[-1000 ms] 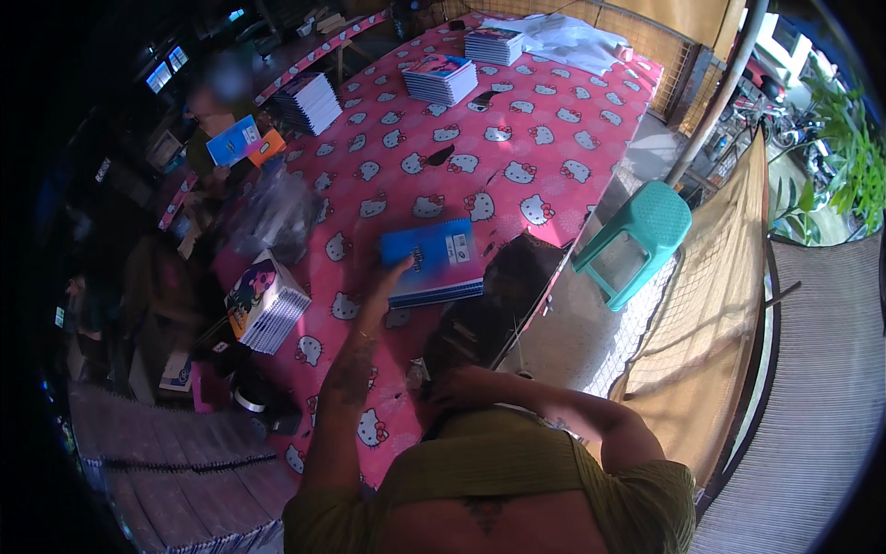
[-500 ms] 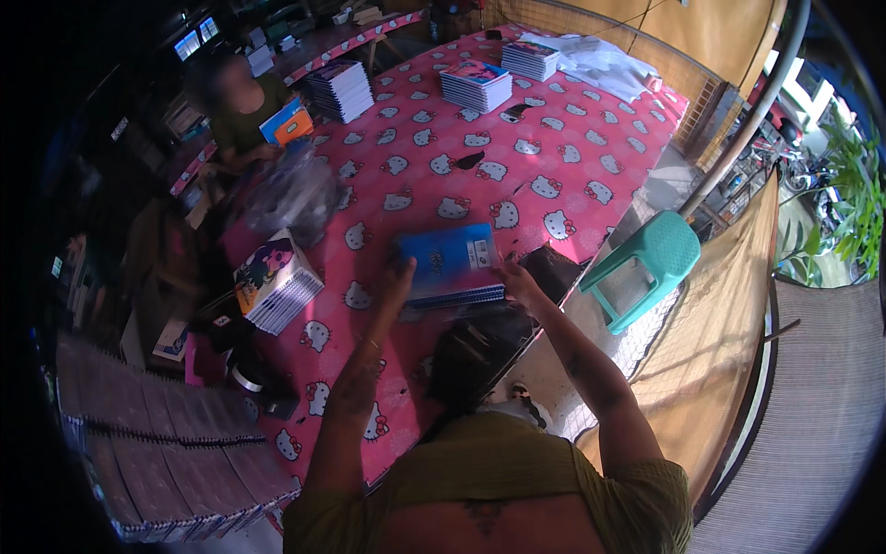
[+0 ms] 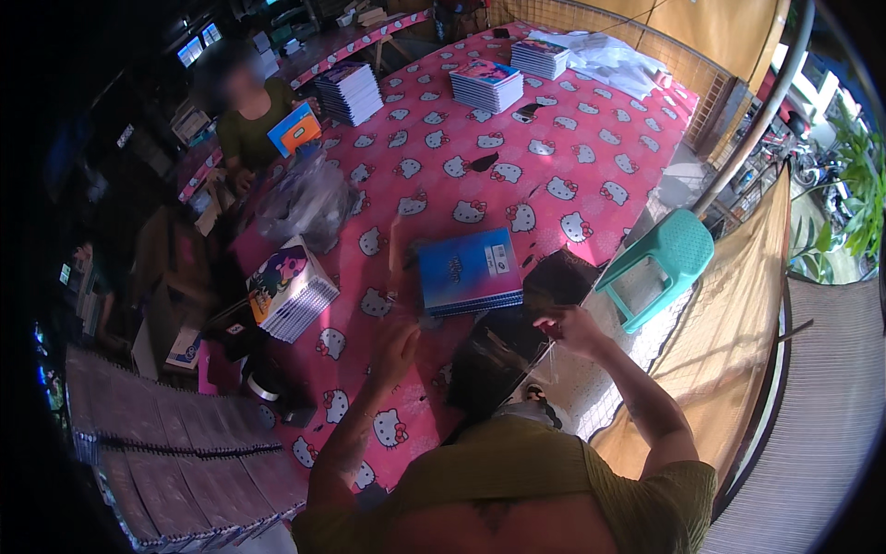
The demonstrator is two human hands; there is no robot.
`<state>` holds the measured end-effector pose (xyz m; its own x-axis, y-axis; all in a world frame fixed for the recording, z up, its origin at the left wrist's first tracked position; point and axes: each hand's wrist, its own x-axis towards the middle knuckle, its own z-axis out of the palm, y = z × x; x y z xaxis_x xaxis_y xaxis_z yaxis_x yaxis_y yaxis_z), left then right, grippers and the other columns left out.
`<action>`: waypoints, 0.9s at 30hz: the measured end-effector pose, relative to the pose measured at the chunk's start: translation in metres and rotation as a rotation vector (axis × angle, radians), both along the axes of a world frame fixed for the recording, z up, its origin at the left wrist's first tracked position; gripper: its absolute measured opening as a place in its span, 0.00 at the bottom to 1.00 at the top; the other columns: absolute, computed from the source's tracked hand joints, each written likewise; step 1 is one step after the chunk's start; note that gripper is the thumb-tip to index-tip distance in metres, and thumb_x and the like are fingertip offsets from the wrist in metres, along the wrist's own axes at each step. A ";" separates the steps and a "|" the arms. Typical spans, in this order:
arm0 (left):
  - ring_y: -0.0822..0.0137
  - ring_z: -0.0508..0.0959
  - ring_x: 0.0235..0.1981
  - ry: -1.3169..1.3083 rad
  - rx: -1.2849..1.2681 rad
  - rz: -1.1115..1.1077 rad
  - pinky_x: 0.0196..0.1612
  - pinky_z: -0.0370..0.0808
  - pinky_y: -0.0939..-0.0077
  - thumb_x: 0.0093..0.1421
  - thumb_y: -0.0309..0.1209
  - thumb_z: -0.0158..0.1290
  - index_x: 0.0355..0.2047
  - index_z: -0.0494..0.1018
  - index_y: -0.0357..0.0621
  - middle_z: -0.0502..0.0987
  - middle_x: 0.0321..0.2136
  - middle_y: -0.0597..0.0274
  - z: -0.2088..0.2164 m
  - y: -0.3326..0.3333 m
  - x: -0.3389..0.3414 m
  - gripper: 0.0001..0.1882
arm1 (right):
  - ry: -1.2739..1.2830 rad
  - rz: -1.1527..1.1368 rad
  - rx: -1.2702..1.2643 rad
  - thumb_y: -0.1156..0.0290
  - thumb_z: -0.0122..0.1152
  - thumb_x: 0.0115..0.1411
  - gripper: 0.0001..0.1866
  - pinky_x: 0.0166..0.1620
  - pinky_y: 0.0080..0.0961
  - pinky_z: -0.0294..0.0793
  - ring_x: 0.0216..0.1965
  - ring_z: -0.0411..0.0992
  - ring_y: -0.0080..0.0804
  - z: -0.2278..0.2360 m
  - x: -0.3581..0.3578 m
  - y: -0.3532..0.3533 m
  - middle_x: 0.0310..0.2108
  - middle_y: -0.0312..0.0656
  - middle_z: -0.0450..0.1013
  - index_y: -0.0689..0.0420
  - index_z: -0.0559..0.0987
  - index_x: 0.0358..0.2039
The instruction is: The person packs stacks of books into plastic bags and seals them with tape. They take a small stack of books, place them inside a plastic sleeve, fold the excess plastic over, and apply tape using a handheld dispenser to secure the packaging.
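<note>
A short stack of blue-and-pink spiral notebooks (image 3: pixel 466 275) lies on the table in front of me, free of both hands. My left hand (image 3: pixel 397 349) is just nearer than the stack's left corner, its fingers curled and slightly blurred; what they hold, if anything, is hidden. Off the stack's near right corner, my right hand (image 3: pixel 574 331) has its fingers pinched together. Thin glints, perhaps of clear film, show just below those fingers, but I cannot make out what they grip. Dark, shiny plastic (image 3: pixel 494 355) lies between my hands at the table edge.
A pink cartoon-print cloth (image 3: pixel 443 194) covers the table. Notebook stacks stand left (image 3: pixel 293 291) and far (image 3: pixel 487 88). Crumpled clear plastic (image 3: pixel 309 203) lies near a co-worker (image 3: pixel 254 115) holding a blue-and-orange notebook. A green stool (image 3: pixel 660 268) is right; dark spiral-bound piles (image 3: pixel 185 452) stand lower left.
Both hands have let go of the notebook stack and drawn back toward me, the right one also moving outward. The stack now rests on the table. The whole view has shifted slightly.
</note>
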<state>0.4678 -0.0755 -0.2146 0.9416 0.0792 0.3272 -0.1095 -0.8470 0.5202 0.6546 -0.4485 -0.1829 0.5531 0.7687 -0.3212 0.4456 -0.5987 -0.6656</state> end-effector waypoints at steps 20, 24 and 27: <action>0.65 0.79 0.36 0.229 -1.064 0.456 0.42 0.76 0.72 0.59 0.34 0.56 0.39 0.75 0.35 0.79 0.35 0.55 -0.029 0.069 0.071 0.13 | -0.650 -0.175 0.389 0.62 0.63 0.54 0.27 0.61 0.47 0.58 0.59 0.62 0.45 0.015 -0.047 0.109 0.56 0.46 0.65 0.50 0.72 0.55; 0.63 0.80 0.39 -0.128 -0.784 0.449 0.44 0.75 0.70 0.61 0.33 0.55 0.44 0.73 0.36 0.78 0.35 0.55 0.008 0.072 0.121 0.15 | -0.657 -0.077 0.099 0.56 0.59 0.56 0.34 0.66 0.58 0.49 0.70 0.49 0.46 -0.022 -0.057 0.151 0.66 0.49 0.55 0.48 0.64 0.64; 0.55 0.79 0.44 -0.126 -0.454 0.215 0.46 0.75 0.64 0.64 0.37 0.53 0.47 0.73 0.38 0.79 0.39 0.50 0.050 0.048 0.188 0.17 | -0.612 -0.148 0.119 0.56 0.59 0.57 0.34 0.65 0.63 0.48 0.70 0.50 0.47 -0.023 -0.060 0.155 0.66 0.50 0.56 0.47 0.64 0.64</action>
<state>0.6556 -0.0277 -0.1642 0.8439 0.4270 0.3248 -0.0436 -0.5488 0.8348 0.5942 -0.2937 -0.2061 0.7123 0.6811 0.1692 0.6843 -0.6205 -0.3831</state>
